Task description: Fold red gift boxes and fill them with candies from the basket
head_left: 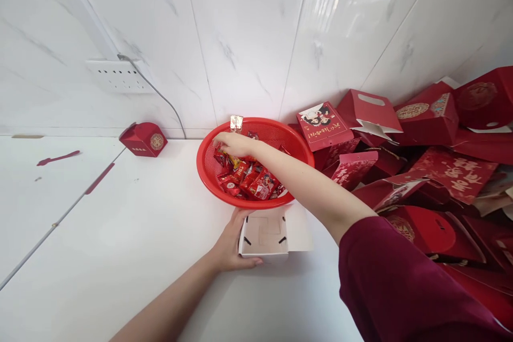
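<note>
A red plastic basket (pixel 256 204) stands against the tiled wall, with several red wrapped packets (pixel 262 184) and a few yellow ones inside. My right hand (pixel 234 144) reaches over its left part, knuckles up; its fingertips point down and are partly hidden, so what they hold, if anything, cannot be made out. A gold and clear wrapper (pixel 236 123) shows just behind that hand, at the rim. Below the basket, my left hand (pixel 232 246) is wrapped round the left side of an open white box (pixel 265 235). The box has dark slots inside, and a flap extends to its right.
A small closed red box (pixel 146 139) stands at the left near the wall. Many red gift boxes and bags (pixel 433 224) are piled at the right. A socket strip (pixel 120 76) with a grey cable is on the wall. Dark red strips (pixel 100 178) lie on the white table (pixel 120 256).
</note>
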The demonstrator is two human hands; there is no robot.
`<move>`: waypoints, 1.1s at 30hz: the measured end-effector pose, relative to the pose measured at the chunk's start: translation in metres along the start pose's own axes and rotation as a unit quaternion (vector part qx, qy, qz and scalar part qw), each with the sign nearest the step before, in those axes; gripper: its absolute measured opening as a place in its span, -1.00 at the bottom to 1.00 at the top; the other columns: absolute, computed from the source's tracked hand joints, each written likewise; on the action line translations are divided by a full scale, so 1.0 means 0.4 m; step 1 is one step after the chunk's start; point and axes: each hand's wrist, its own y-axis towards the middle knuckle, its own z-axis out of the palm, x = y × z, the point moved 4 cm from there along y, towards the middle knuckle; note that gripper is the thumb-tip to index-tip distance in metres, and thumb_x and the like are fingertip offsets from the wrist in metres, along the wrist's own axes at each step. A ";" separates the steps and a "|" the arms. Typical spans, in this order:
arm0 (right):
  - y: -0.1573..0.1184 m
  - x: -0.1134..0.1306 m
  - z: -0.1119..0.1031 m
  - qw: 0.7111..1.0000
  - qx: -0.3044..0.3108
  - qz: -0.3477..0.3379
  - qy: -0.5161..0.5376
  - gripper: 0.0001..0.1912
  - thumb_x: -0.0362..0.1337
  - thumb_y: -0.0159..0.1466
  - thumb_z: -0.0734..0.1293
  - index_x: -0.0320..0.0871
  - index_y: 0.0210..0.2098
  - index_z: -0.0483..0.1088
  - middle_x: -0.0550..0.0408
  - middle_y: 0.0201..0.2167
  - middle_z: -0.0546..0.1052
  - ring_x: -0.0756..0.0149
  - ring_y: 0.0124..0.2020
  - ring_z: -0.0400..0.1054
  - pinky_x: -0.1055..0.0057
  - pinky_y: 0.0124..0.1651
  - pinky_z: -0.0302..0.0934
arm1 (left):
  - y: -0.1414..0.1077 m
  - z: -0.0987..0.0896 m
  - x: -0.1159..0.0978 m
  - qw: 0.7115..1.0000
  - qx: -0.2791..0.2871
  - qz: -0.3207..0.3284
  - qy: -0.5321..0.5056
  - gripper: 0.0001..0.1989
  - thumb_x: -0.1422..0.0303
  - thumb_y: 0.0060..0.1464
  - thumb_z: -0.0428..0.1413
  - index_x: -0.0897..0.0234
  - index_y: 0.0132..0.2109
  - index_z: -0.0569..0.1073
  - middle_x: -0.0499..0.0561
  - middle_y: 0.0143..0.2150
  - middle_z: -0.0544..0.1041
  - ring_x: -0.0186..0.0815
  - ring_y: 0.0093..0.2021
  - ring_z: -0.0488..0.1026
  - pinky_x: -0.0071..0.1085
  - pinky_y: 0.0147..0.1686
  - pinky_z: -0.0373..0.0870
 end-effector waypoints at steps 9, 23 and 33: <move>-0.034 -0.047 0.019 0.988 0.084 0.112 -0.057 -0.76 -0.34 0.28 0.34 -0.12 -0.08 0.56 -0.12 -0.05 0.60 0.02 0.00 0.47 0.28 0.03 0.25 | 0.002 0.000 -0.005 1.000 0.001 -0.006 0.003 -0.05 -0.05 -0.10 0.28 0.13 0.33 0.07 0.23 0.25 0.20 0.12 0.23 0.20 0.11 0.20 0.19; -0.090 -0.101 0.028 0.948 0.226 0.218 0.059 -0.41 -0.25 0.12 0.49 0.06 0.16 0.45 0.19 -0.49 0.61 0.34 -0.51 0.46 0.37 -0.10 0.31 | -0.002 0.001 -0.004 1.000 -0.004 -0.010 -0.001 -0.04 -0.06 -0.12 0.29 0.16 0.33 0.09 0.25 0.27 0.19 0.15 0.25 0.19 0.11 0.22 0.18; -0.141 -0.061 -0.040 0.968 0.160 0.159 0.113 -0.76 -0.14 0.16 0.47 -0.04 -0.19 0.64 0.17 -0.44 0.63 0.37 -0.41 0.48 0.50 -0.22 0.32 | -0.001 0.000 -0.002 1.000 0.005 -0.015 -0.010 -0.04 -0.04 -0.11 0.30 0.14 0.34 0.08 0.24 0.26 0.20 0.15 0.26 0.17 0.12 0.24 0.14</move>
